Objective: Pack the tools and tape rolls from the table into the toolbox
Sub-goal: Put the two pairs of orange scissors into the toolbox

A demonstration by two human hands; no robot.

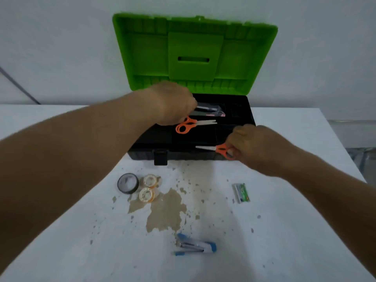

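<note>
A black toolbox (142, 153) with a green lid (195, 53) stands open at the back of the table. My left hand (173, 102) reaches into it and holds the handle of orange scissors (193, 125) lying in the tray. My right hand (254, 145) grips a second pair of orange scissors (215, 148) over the box's front right edge, blades pointing left. On the table lie a black tape roll (128, 183), two small clear tape rolls (150, 180) (147, 194), a blue and white stapler (196, 245) and a green staple pack (241, 192).
A clear packet (211, 110) lies inside the toolbox behind the scissors. The white table (284, 231) has a large brown patch of worn paint (164, 210) in the middle. A wall stands right behind the lid. The table's right edge falls off near my right forearm.
</note>
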